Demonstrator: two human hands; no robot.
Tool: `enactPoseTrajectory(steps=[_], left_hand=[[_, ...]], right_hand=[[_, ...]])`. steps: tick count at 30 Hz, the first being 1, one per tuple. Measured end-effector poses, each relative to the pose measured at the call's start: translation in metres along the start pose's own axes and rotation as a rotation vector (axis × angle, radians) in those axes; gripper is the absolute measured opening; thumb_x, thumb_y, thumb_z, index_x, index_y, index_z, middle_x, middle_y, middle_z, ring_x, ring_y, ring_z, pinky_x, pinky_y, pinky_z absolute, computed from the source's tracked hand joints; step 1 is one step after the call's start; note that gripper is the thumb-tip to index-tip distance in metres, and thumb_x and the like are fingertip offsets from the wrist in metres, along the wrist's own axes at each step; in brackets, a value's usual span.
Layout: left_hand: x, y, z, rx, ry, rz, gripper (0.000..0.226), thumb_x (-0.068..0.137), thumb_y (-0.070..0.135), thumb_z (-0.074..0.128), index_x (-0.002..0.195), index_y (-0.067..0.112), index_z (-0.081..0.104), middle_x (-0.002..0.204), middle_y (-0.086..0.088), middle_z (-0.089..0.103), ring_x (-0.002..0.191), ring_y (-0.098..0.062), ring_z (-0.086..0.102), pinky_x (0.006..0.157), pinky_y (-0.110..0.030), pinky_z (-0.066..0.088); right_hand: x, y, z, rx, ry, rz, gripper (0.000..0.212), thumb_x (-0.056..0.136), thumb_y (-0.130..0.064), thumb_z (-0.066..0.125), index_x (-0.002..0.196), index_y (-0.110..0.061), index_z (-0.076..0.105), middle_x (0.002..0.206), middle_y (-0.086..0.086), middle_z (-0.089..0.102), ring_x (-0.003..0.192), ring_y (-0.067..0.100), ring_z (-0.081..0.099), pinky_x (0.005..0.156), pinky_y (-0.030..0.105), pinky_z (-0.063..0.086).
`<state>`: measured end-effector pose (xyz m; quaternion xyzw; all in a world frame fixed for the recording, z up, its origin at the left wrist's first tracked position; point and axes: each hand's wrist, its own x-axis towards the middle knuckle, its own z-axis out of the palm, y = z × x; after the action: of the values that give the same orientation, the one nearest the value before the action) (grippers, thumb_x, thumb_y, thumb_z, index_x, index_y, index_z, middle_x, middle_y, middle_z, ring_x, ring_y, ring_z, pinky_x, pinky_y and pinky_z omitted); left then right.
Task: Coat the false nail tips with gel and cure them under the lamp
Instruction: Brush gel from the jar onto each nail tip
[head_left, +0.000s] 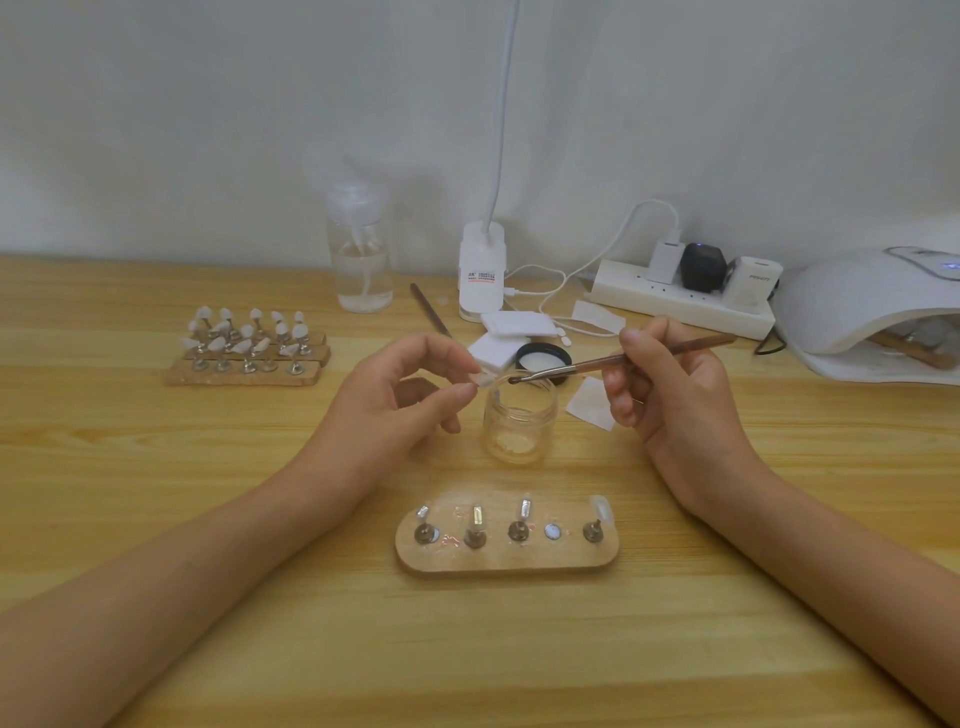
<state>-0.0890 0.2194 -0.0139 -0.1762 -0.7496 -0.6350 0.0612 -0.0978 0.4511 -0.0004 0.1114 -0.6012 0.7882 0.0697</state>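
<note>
My left hand (400, 395) pinches a small false nail tip on its metal stand (480, 382) above the rim of an open clear gel jar (519, 418). My right hand (670, 384) grips a brown brush (623, 361), whose bristle end points left, close to the nail tip over the jar. In front of me a wooden holder (506, 558) carries several metal stands with clear tips and one bare magnet spot. The white curing lamp (872, 312) stands at the far right with a wooden holder inside its opening.
A second set of wooden holders with several white tips (249, 343) lies at the left. Behind the jar are its black lid (543, 358), white wipe pads (514, 327), a pump bottle (363, 260), a desk-lamp base (480, 270), a power strip (680, 296) and cables.
</note>
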Motion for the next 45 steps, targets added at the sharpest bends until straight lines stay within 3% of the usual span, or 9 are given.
enactPoseTrajectory(steps=[5, 10, 19, 25, 37, 41, 45], left_hand=[[-0.0001, -0.0001, 0.0005, 0.061, -0.035, 0.011, 0.015, 0.089, 0.013, 0.070, 0.084, 0.027, 0.067, 0.078, 0.016, 0.064, 0.064, -0.007, 0.061, 0.057, -0.021, 0.046], [-0.0001, 0.0013, 0.0017, 0.092, -0.045, 0.023, 0.018, 0.090, 0.011, 0.069, 0.082, 0.027, 0.067, 0.085, 0.018, 0.066, 0.065, -0.007, 0.062, 0.060, -0.027, 0.045], [-0.0002, 0.0021, 0.0019, 0.087, -0.051, 0.014, 0.014, 0.089, 0.011, 0.069, 0.084, 0.024, 0.067, 0.083, 0.017, 0.066, 0.065, -0.007, 0.062, 0.062, -0.026, 0.045], [-0.0005, 0.0021, 0.0016, 0.088, -0.057, 0.015, 0.015, 0.089, 0.011, 0.069, 0.083, 0.025, 0.067, 0.082, 0.018, 0.066, 0.065, -0.006, 0.061, 0.061, -0.017, 0.044], [0.0001, 0.0018, 0.0014, 0.090, -0.056, 0.014, 0.016, 0.089, 0.011, 0.070, 0.083, 0.026, 0.067, 0.080, 0.016, 0.066, 0.065, -0.006, 0.062, 0.061, -0.021, 0.045], [0.0001, 0.0008, 0.0016, 0.084, -0.066, 0.019, 0.017, 0.089, 0.011, 0.070, 0.082, 0.026, 0.067, 0.079, 0.019, 0.066, 0.064, -0.006, 0.061, 0.061, -0.013, 0.043], [0.0002, 0.0008, 0.0011, 0.085, -0.066, 0.018, 0.015, 0.088, 0.010, 0.070, 0.083, 0.024, 0.067, 0.078, 0.018, 0.066, 0.063, -0.007, 0.061, 0.059, -0.014, 0.044]], right_hand=[[0.0003, 0.0000, 0.0005, 0.012, -0.028, 0.002, 0.022, 0.087, -0.027, 0.062, 0.071, -0.017, 0.050, 0.061, 0.001, 0.060, 0.054, 0.011, 0.054, 0.047, 0.018, 0.044], [0.0007, 0.0003, 0.0026, -0.013, -0.077, -0.005, 0.025, 0.085, -0.029, 0.063, 0.075, -0.012, 0.048, 0.062, 0.004, 0.063, 0.052, 0.012, 0.056, 0.049, 0.020, 0.047], [0.0015, 0.0030, -0.0002, -0.041, -0.017, 0.008, 0.023, 0.085, -0.027, 0.063, 0.072, -0.015, 0.049, 0.061, 0.003, 0.063, 0.053, 0.012, 0.057, 0.049, 0.020, 0.047], [0.0008, 0.0026, 0.0010, -0.034, -0.092, -0.006, 0.021, 0.087, -0.026, 0.063, 0.074, -0.015, 0.051, 0.065, 0.006, 0.064, 0.054, 0.014, 0.058, 0.050, 0.021, 0.048], [0.0004, 0.0025, 0.0021, -0.062, -0.044, 0.006, 0.021, 0.084, -0.026, 0.063, 0.076, -0.013, 0.049, 0.063, 0.004, 0.064, 0.053, 0.012, 0.057, 0.050, 0.021, 0.048], [0.0004, 0.0005, 0.0014, -0.014, -0.054, -0.026, 0.021, 0.085, -0.025, 0.061, 0.074, -0.014, 0.048, 0.061, 0.003, 0.062, 0.054, 0.012, 0.056, 0.050, 0.019, 0.047], [-0.0004, 0.0016, 0.0022, -0.062, -0.069, -0.037, 0.021, 0.086, -0.024, 0.062, 0.073, -0.014, 0.049, 0.061, 0.003, 0.063, 0.054, 0.014, 0.057, 0.050, 0.022, 0.047]])
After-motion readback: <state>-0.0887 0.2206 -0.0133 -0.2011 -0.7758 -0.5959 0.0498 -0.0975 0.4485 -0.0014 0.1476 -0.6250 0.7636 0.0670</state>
